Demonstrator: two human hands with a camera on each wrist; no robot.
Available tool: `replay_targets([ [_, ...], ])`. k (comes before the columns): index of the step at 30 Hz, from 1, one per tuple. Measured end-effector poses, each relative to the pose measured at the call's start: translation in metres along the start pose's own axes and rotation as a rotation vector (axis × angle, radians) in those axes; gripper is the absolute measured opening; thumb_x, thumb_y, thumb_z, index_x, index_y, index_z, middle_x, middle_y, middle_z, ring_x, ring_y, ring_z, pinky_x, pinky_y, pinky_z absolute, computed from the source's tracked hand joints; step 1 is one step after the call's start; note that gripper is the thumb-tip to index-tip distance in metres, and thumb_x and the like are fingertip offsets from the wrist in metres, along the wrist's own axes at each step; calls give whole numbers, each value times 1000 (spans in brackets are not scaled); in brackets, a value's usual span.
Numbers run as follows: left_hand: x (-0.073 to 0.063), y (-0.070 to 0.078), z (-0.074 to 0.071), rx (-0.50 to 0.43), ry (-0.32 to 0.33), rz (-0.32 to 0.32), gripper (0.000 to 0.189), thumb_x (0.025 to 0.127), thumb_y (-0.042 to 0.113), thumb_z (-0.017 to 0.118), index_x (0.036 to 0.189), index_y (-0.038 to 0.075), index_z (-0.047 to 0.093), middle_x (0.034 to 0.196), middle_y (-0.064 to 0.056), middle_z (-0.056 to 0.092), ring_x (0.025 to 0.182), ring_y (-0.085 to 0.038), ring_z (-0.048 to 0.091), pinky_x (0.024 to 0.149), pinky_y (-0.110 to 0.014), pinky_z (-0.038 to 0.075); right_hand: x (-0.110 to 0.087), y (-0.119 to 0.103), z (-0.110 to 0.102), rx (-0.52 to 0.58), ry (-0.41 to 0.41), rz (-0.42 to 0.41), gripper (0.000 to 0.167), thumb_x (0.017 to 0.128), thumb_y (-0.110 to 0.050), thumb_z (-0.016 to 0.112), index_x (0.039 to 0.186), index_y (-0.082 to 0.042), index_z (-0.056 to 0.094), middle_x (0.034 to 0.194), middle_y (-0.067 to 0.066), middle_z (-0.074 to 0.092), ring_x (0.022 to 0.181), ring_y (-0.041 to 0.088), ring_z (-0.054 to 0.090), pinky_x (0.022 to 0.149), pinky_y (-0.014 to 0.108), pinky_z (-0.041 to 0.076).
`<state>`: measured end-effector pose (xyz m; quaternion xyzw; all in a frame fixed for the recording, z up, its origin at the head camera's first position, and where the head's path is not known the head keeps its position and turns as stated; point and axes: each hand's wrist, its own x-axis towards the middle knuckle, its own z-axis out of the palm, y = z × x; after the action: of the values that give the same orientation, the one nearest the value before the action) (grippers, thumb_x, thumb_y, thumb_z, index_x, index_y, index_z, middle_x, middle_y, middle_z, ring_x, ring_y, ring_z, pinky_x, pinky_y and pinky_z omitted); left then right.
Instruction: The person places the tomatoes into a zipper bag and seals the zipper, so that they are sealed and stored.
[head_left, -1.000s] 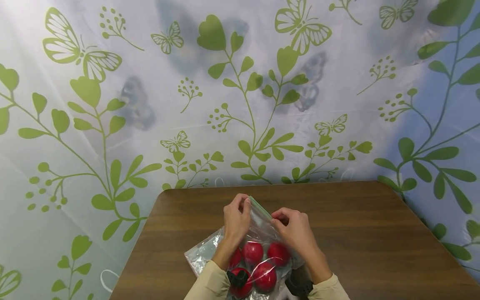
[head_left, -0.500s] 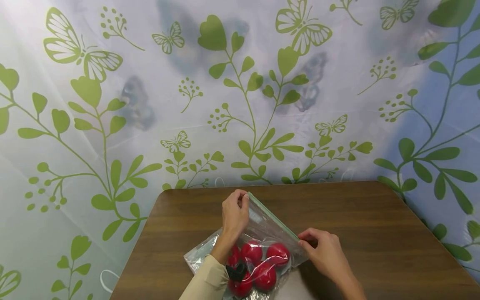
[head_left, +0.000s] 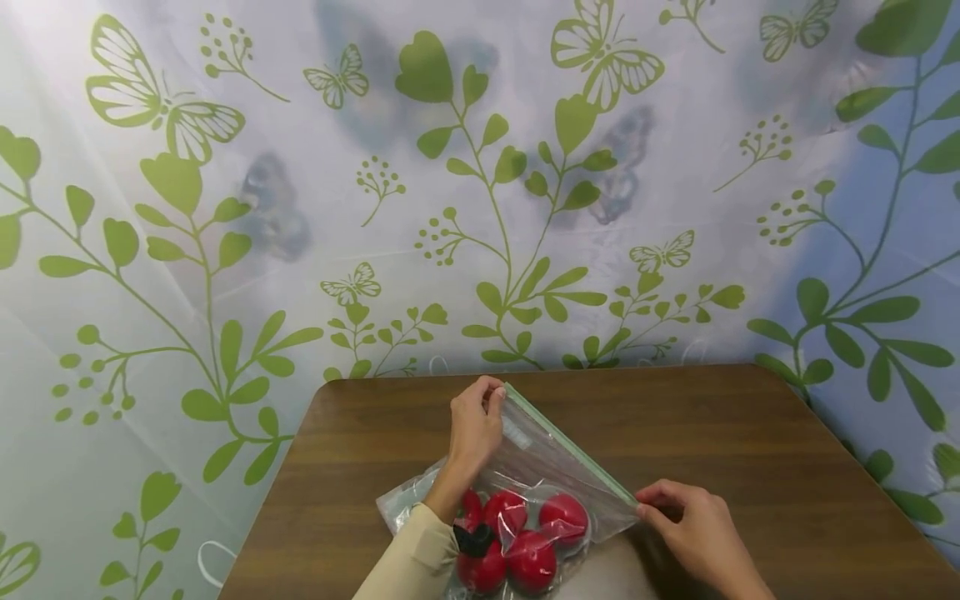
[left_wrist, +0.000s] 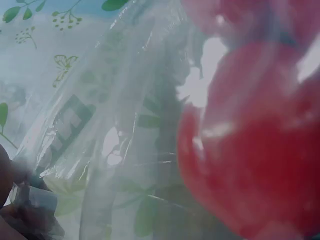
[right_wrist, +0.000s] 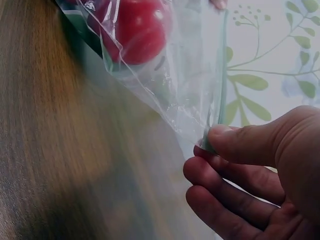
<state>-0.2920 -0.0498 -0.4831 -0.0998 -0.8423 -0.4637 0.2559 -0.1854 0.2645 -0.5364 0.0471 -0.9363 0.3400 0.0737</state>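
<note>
A clear zip bag (head_left: 543, 454) with a pale green zip strip holds several round red fruits (head_left: 532, 560), whose exact kind I cannot tell through the plastic. My left hand (head_left: 476, 429) pinches the strip's far left end. At the near right end, my right hand (head_left: 693, 527) grips the corner between thumb and forefinger. The right wrist view shows that thumb (right_wrist: 240, 142) pressed on the strip, the other fingers loosely bent below it. In the left wrist view the plastic and one large red fruit (left_wrist: 250, 150) fill most of the picture.
The bag lies on a brown wooden table (head_left: 787, 467). Behind the table's far edge hangs a pale curtain (head_left: 480, 208) with green leaves and butterflies. A black band (head_left: 474, 540) sits at my left wrist, over the bag.
My right hand has slid along the zip strip from near the left hand to the near right corner. The strip is now stretched straight; the left hand stays almost in place.
</note>
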Motion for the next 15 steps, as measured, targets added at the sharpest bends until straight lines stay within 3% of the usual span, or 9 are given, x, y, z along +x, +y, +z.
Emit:
replay_targets([
  [3,5,-3,4,-1,-5,-39,10,106,6,68,102,5,77,84,-8,75,72,-11,62,66,-23,51,1,1,-1,-5,-17,4,12,92,-25,90,97,-31,81,91,-20,80,83,0,71,75,27,58],
  [7,12,-4,10,-35,-39,-139,11,106,10,70,103,7,79,88,-6,78,78,-11,66,71,-25,54,3,0,2,-10,-30,31,10,93,-25,89,98,-29,81,93,-17,81,85,5,74,77,30,59],
  [11,16,-1,15,-93,-126,-226,11,106,9,67,109,8,78,96,-6,78,85,-11,67,77,-29,56,4,2,4,-10,-41,74,8,95,-25,87,100,-27,81,95,-13,83,89,11,76,80,36,59],
  [15,18,2,17,-158,-239,-264,25,100,0,64,122,7,74,109,-10,77,89,-13,66,79,-29,55,5,9,0,-25,-16,101,9,95,-24,86,102,-24,82,95,-10,83,90,15,76,83,44,58],
])
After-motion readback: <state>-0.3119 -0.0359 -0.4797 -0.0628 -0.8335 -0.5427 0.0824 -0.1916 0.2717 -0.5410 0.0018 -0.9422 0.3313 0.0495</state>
